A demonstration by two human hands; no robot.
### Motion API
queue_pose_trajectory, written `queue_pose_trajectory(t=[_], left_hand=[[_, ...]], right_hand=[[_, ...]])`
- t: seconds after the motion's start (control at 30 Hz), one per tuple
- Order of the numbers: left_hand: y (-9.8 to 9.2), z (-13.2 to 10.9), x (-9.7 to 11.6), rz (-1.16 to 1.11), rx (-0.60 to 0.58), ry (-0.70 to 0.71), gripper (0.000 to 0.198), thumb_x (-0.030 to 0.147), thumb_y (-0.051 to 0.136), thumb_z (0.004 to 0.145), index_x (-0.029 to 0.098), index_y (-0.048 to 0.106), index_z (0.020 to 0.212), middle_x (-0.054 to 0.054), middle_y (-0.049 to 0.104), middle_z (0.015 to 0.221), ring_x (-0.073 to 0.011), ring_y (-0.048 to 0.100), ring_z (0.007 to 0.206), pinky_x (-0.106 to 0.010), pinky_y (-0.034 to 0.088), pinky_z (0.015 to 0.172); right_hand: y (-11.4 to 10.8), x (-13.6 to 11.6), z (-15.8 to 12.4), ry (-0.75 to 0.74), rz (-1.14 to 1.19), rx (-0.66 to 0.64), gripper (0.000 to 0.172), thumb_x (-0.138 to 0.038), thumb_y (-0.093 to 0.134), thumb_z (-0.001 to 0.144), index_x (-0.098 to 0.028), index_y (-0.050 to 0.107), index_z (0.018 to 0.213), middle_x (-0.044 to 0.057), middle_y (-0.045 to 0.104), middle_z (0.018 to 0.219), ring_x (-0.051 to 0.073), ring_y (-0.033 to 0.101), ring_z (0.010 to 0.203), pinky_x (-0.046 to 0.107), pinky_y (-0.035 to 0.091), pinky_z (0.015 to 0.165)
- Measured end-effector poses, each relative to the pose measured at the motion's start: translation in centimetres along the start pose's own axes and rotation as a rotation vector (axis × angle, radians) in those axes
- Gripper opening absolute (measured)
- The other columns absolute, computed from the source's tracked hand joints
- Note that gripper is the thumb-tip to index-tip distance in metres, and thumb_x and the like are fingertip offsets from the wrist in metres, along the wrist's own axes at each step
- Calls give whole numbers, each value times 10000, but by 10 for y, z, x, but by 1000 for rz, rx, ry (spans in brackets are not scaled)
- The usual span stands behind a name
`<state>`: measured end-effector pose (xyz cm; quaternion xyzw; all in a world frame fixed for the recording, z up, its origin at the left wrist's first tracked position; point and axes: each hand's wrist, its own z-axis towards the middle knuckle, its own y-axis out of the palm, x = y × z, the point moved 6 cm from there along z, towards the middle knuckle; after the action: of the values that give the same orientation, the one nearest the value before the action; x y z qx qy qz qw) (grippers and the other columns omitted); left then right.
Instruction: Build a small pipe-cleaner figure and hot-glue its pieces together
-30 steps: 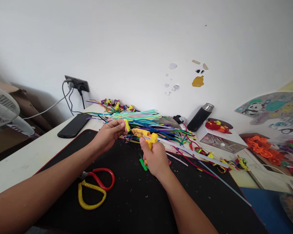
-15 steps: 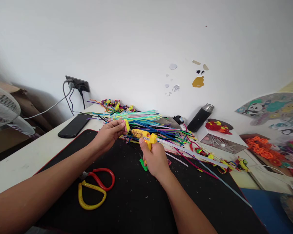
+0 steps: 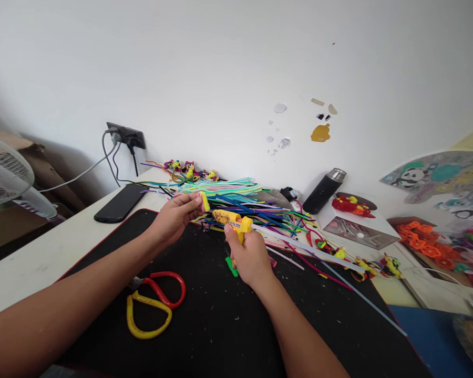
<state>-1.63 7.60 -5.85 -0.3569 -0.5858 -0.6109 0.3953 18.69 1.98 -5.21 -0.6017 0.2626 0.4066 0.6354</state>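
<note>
Between the fingertips of my left hand [image 3: 181, 214] is a small yellow and pink fuzzy piece [image 3: 204, 202], pinched upright. My right hand [image 3: 252, 257] is wrapped round a yellow hot glue gun [image 3: 236, 223], thumb on its side. The stained nozzle points left and sits just beside the fuzzy piece; whether they touch I cannot tell. A long clear glue stick [image 3: 311, 247] runs out of the gun's back toward the right. Scissors [image 3: 157, 304] with one red and one yellow handle loop lie below my left forearm, their blades mostly hidden.
Behind my hands spreads a heap of coloured pipe cleaners [image 3: 236, 194] on the white table. A black phone [image 3: 120, 203] lies at left, a black flask [image 3: 324, 190] leans at right. Small pipe-cleaner figures [image 3: 372, 266] lie beyond the black mat [image 3: 220, 325]. A fan [image 3: 11, 173] stands far left.
Hardly anything differs. The glue gun and the fuzzy piece stay close together in my hands, with only a very slight shift.
</note>
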Motion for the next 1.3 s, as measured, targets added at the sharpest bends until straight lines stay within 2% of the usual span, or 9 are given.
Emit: queue_pose_trajectory(t=[0.27,0.37,0.43,0.57,0.7,0.9,1.07,1.2,1.3], left_hand=[[0,0,0,61,-23,43,330,435,972,662,175,789,751,-38,694,760,-159,596,728,-275,510,721],[-6,4,7,85,17,89,319,442,958,679,182,793,760,-39,709,765,-165,596,734,-282,498,729],[-13,7,11,67,64,116,324,435,964,666,181,787,760,-37,708,761,-162,598,734,-280,494,731],[-22,13,11,37,109,105,367,439,983,627,166,775,757,-39,706,770,-155,599,736,-263,487,719],[-21,13,7,56,95,83,392,469,979,617,165,769,747,-39,703,771,-154,591,721,-265,480,709],[-17,10,9,100,52,85,372,498,934,684,178,747,707,-41,700,751,-164,579,716,-282,468,699],[-15,10,7,110,38,68,391,512,928,678,167,744,695,-40,686,760,-161,578,728,-275,462,707],[-16,10,5,128,46,65,403,524,935,647,172,750,710,-37,689,772,-169,584,748,-280,462,727],[-16,10,3,144,39,63,382,506,926,664,172,750,722,-37,692,784,-172,590,757,-286,462,739]], right_hand=[[1,-8,0,-46,-113,-7,539,-583,443,1036,-234,568,645,10,536,495,189,542,496,281,327,503],[2,-8,1,-54,-218,-18,508,-562,450,1037,-219,630,708,22,584,566,190,529,529,288,300,516],[3,-9,0,-69,-309,-29,487,-563,462,1040,-208,701,808,43,654,643,207,575,577,293,309,531],[14,-18,-6,-212,-473,-127,376,-508,515,1049,-209,742,1077,83,783,895,254,707,782,296,381,629],[32,-22,-14,-284,-593,-257,358,-551,598,1009,-212,698,1067,71,789,869,258,734,760,305,327,604],[44,-27,-19,-320,-610,-339,359,-568,677,967,-216,675,1039,60,791,898,245,746,813,303,288,602],[44,-24,-18,-297,-569,-374,385,-584,679,964,-227,670,1110,48,795,955,245,747,861,298,311,631],[46,-18,-18,-284,-534,-425,447,-585,756,903,-238,691,1178,51,795,1067,251,740,906,297,342,670],[43,-18,-18,-294,-467,-445,418,-554,771,903,-245,729,1183,40,791,1045,226,721,880,291,358,678]])
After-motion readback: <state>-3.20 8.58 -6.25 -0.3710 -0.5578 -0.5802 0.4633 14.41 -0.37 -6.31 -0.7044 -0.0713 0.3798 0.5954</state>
